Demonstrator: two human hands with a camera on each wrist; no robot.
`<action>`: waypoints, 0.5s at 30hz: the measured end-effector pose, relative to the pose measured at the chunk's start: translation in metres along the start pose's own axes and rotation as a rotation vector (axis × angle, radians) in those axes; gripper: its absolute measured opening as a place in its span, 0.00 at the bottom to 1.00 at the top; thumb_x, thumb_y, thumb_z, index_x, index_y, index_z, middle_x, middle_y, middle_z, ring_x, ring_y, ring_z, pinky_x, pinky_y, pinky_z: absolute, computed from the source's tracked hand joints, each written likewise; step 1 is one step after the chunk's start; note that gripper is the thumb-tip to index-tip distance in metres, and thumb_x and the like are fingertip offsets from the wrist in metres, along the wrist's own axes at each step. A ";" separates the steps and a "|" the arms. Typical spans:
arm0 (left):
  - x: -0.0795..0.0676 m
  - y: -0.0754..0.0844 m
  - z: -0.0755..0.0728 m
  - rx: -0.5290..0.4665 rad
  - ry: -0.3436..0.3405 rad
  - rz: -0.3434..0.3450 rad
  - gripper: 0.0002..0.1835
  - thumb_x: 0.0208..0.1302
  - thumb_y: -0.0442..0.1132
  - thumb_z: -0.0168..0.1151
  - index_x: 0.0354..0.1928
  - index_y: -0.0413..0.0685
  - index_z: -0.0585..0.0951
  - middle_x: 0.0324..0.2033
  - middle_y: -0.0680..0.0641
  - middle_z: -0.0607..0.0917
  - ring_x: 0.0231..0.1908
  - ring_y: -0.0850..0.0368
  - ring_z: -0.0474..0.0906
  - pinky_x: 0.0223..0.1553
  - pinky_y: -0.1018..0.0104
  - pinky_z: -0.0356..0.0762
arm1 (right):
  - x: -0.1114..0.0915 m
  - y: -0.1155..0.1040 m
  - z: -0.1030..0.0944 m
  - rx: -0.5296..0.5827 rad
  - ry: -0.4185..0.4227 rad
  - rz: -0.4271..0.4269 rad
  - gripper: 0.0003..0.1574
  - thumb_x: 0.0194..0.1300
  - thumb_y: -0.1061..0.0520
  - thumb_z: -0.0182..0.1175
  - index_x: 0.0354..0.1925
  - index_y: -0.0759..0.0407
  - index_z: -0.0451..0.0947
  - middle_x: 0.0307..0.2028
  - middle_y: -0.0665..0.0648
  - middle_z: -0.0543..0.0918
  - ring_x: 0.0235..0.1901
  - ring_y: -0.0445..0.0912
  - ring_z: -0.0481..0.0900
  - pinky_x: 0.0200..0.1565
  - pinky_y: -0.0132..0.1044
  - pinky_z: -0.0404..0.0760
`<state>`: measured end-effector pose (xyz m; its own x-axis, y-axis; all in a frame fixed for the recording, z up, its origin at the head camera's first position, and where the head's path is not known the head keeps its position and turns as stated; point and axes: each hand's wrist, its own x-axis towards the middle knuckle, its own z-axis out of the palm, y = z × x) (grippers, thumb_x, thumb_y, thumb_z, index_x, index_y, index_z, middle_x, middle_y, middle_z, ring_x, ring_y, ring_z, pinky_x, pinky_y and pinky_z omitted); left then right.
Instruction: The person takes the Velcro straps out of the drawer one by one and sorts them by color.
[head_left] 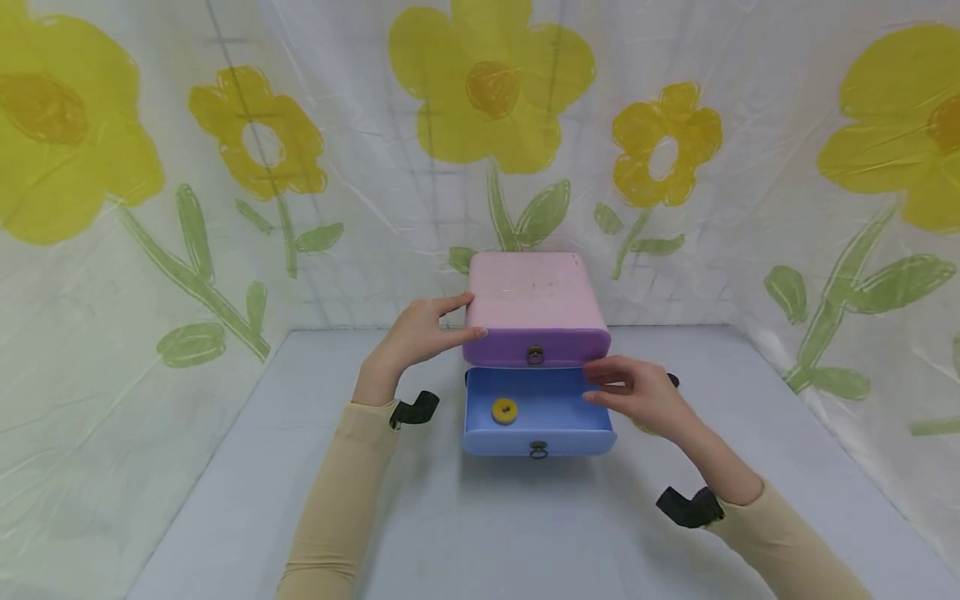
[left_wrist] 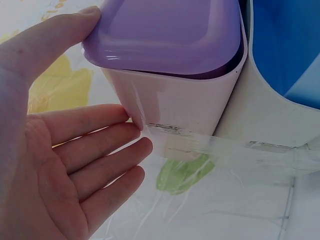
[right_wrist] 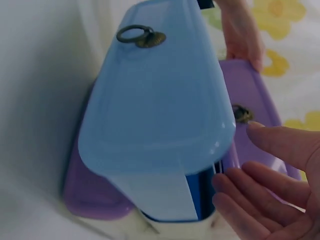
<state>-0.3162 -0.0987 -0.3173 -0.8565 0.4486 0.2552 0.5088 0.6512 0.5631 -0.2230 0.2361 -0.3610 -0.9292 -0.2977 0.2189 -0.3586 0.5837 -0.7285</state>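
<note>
A small drawer cabinet point(head_left: 528, 292) has a pink top with a purple drawer front point(head_left: 570, 346) that is closed. Beneath it a blue drawer point(head_left: 540, 442) is pulled out, and a yellow ring-shaped piece point(head_left: 498, 414) lies inside on the left. My left hand point(head_left: 423, 333) steadies the cabinet's upper left side, thumb at the purple front's edge and fingers extended beside the pink wall. At the blue drawer's right end hovers my right hand point(head_left: 637, 392), fingers loosely bent around nothing; the thumb point(right_wrist: 280, 145) is apart from the fingers.
Another purple drawer front point(right_wrist: 95, 195) shows below the blue one in the right wrist view. A yellow item point(head_left: 645, 429) and a black item point(head_left: 673, 380) are mostly hidden behind the right hand. A flower-painted sheet point(head_left: 375, 225) encloses the white table point(head_left: 247, 467).
</note>
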 end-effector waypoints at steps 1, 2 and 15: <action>0.000 0.000 0.000 -0.001 0.000 -0.001 0.41 0.53 0.65 0.63 0.67 0.56 0.69 0.63 0.47 0.73 0.43 0.53 0.76 0.43 0.59 0.74 | 0.001 0.000 0.002 0.002 -0.008 -0.006 0.29 0.57 0.52 0.68 0.54 0.63 0.77 0.50 0.62 0.82 0.50 0.55 0.81 0.48 0.41 0.80; 0.000 0.000 0.000 0.001 0.001 0.001 0.41 0.54 0.65 0.63 0.67 0.56 0.69 0.63 0.47 0.73 0.46 0.53 0.77 0.44 0.58 0.74 | 0.002 0.000 0.005 0.004 -0.014 -0.012 0.28 0.57 0.52 0.68 0.54 0.63 0.77 0.50 0.62 0.82 0.50 0.55 0.81 0.48 0.41 0.80; 0.000 -0.001 0.000 -0.002 0.000 -0.005 0.42 0.53 0.66 0.63 0.68 0.55 0.69 0.64 0.48 0.73 0.61 0.51 0.71 0.54 0.53 0.73 | 0.020 -0.004 0.039 0.014 -0.112 -0.055 0.28 0.55 0.50 0.70 0.52 0.63 0.78 0.47 0.59 0.84 0.47 0.53 0.83 0.48 0.43 0.81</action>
<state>-0.3168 -0.0991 -0.3179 -0.8592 0.4452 0.2521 0.5041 0.6522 0.5662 -0.2368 0.1978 -0.3787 -0.8922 -0.4117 0.1855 -0.4066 0.5538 -0.7266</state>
